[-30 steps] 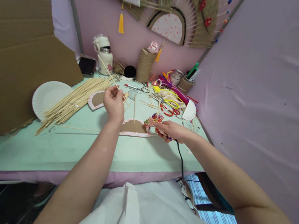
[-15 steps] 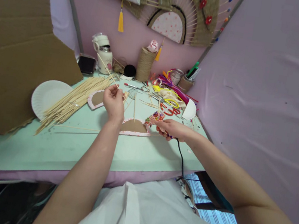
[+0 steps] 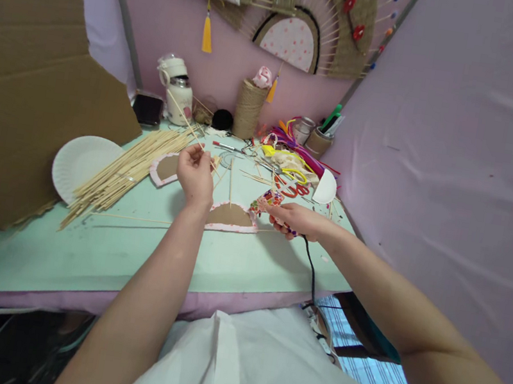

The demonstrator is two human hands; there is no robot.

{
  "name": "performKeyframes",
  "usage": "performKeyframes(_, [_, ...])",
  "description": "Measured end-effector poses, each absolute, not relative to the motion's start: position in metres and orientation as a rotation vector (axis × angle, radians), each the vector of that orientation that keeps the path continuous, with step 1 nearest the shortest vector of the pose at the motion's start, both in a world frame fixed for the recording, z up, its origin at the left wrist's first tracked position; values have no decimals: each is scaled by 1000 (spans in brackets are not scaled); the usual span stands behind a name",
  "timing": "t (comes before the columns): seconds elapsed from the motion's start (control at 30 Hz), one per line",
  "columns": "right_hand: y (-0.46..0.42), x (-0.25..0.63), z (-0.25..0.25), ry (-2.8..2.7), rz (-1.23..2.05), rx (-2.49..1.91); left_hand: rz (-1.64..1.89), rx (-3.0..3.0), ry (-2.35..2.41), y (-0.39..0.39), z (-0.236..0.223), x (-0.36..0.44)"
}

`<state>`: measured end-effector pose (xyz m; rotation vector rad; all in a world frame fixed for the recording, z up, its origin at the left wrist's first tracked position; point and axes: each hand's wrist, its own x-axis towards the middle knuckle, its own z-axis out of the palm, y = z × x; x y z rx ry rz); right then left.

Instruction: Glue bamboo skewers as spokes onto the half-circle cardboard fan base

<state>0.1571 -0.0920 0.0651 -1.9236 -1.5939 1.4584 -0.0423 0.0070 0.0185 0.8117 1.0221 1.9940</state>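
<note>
Pinched in the fingers of my left hand (image 3: pixel 196 173) is a thin bamboo stick (image 3: pixel 179 110), slanting up and to the left. My right hand (image 3: pixel 298 220) grips a flower-patterned glue gun (image 3: pixel 267 201) with a black cord (image 3: pixel 309 265); its nozzle is hard to make out. Between the hands lies a cardboard half-circle (image 3: pixel 233 216) edged with pink-and-white fabric. One stick (image 3: pixel 231 181) stands out from its curved top, and long thin sticks run sideways from its base. Partly behind my left hand is a second fabric-edged cardboard piece (image 3: pixel 163 169).
Left of my hands are a bundle of bamboo sticks (image 3: pixel 131 166), a paper plate (image 3: pixel 80 164) and a large cardboard sheet (image 3: pixel 33 92). At the back stand a white bottle (image 3: pixel 180 99) and a twine spool (image 3: pixel 249 110). Red-handled scissors (image 3: pixel 293 188) lie beyond my right hand.
Both hands hold nearly the same pose, with the stick and the glue gun still in them. The whole view has shifted very slightly.
</note>
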Motion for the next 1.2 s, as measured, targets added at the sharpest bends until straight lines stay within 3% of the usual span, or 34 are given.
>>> performKeyframes(0.73, [-89,162,65,-1672,1331,-2009,1987,887,1031,11,11,-41])
performKeyframes(0.9, [-94,175,79,-1730,1007,-2083,1990,882,1005,9,12,-41])
performKeyframes(1.07, [-111,223,76,-1801,252,-2360,1947,895,1010,7,14,-39])
performKeyframes(1.2, [-141,267,60,-1695,19,-2582,1852,929,1007,4,15,-34])
